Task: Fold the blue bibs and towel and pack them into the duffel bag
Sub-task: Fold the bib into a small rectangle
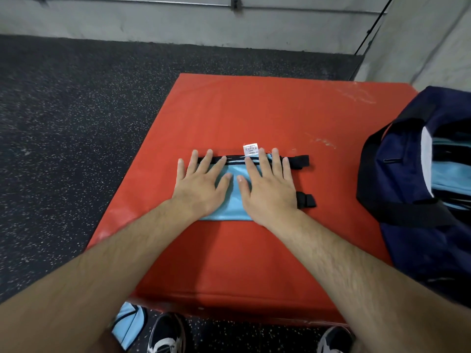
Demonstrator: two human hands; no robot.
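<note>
Floor: dark speckled flooring [63, 123] is stretching away to the left of the pad, up to a grey wall.
Spare bib: a light-blue bib [130, 324] is lying on the floor at the near left, just beside a dark shoe [167, 335].
Pad: a red pad [142, 189] is carrying both the folded bib and the bag.
Left hand: the left hand [201, 184] is lying flat, fingers straight and spread, pressing on the bib's left half.
Bib: the folded bib [234, 194], light blue with black trim, is sitting mid-pad under both palms.
Label: a white label [250, 149] is sticking out at the bib's far edge.
Right hand: the right hand [267, 187] is pressing flat on the right half, fingers straight, gripping nothing.
Straps: two black strap ends [300, 161] are poking out on the right.
Bag: the navy duffel bag [420, 174] is standing open at the pad's right edge, light-blue fabric [448, 174] showing inside.
</note>
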